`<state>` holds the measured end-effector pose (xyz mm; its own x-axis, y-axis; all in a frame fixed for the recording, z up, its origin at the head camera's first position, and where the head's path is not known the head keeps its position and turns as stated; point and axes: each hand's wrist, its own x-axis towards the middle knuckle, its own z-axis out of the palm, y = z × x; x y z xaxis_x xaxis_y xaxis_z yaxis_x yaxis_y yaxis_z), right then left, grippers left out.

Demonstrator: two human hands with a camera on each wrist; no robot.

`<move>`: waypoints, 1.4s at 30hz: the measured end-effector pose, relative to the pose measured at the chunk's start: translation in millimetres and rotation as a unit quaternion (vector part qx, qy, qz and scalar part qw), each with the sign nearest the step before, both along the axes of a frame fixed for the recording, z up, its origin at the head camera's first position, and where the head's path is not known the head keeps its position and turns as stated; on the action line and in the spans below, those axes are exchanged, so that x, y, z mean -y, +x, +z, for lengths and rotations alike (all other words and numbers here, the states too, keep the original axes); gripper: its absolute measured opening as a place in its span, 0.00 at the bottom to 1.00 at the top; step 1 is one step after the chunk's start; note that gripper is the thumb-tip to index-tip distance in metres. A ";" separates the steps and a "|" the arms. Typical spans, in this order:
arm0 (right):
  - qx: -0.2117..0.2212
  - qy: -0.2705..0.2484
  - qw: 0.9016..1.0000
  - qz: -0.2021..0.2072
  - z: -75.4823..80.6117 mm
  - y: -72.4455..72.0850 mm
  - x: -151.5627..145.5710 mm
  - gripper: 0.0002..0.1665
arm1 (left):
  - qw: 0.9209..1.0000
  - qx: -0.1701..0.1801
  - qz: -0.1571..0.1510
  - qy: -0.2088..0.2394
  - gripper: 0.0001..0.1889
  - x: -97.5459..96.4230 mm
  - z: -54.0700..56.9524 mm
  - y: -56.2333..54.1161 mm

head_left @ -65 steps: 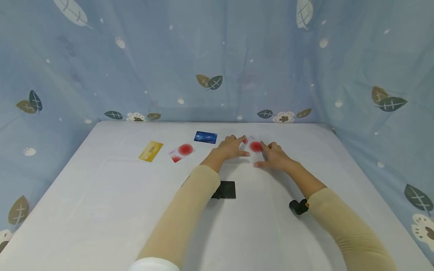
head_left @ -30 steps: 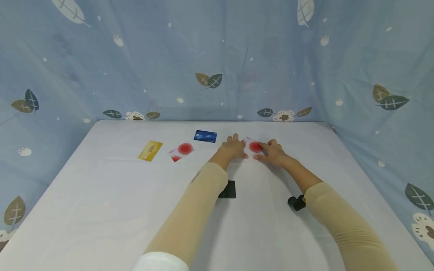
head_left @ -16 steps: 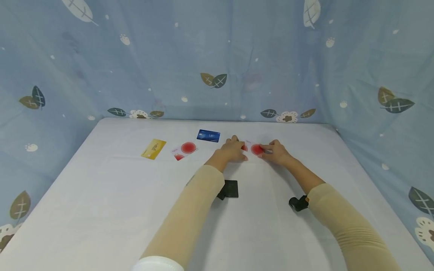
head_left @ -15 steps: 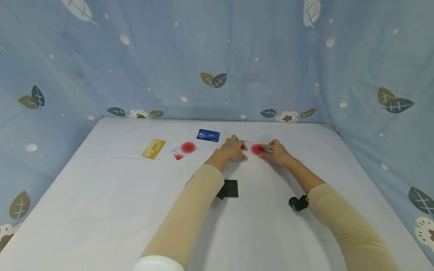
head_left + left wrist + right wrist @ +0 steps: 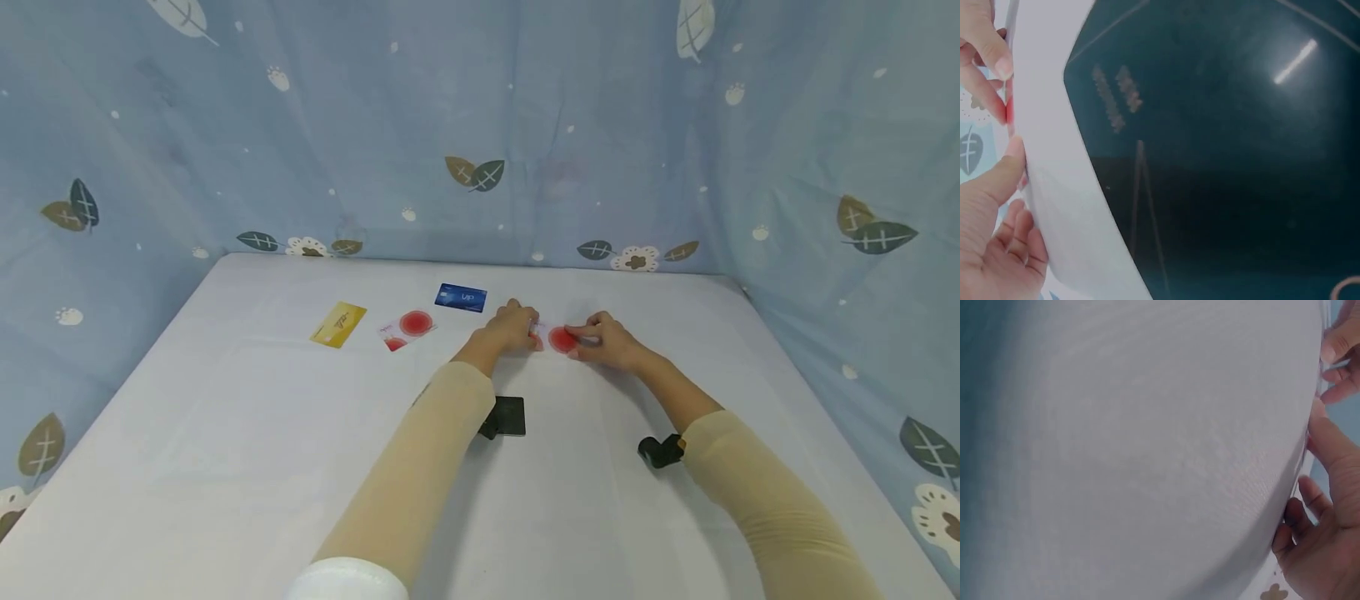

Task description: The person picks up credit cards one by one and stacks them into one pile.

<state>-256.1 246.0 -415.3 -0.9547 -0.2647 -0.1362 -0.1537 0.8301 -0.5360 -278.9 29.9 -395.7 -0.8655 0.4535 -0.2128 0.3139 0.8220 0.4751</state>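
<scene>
A white card with red circles (image 5: 561, 339) is between both hands at the back right of the table in the head view. My left hand (image 5: 507, 327) pinches its left end, the fingers covering part of it. At the right end, the thumb and forefinger of my right hand (image 5: 609, 343) pinch the card by its red circle. The left wrist view has the card nearly edge-on, a thin red strip (image 5: 1010, 106) between the left hand (image 5: 1000, 231) and the right hand (image 5: 982, 47). The right wrist view shows the right hand (image 5: 1335, 512) at the edge.
To the left lie a blue VIP card (image 5: 461, 297), another white card with red circles (image 5: 407, 329) and a yellow card (image 5: 339, 324). A black rectangle (image 5: 512, 416) lies below the left wrist, partly hidden by it. Patterned blue cloth (image 5: 375, 125) rises behind the white table (image 5: 225, 467).
My fingers have gone from spread around the card to pinching its two ends. The card has turned straighter and come slightly nearer. The other cards lie as before; the view has shifted slightly.
</scene>
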 end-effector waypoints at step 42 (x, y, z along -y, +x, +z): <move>0.059 -0.044 0.995 0.065 18.1 -3.0 6.6 0.29 | 0.998 0.052 0.022 -0.016 0.29 6.3 3.5 3.5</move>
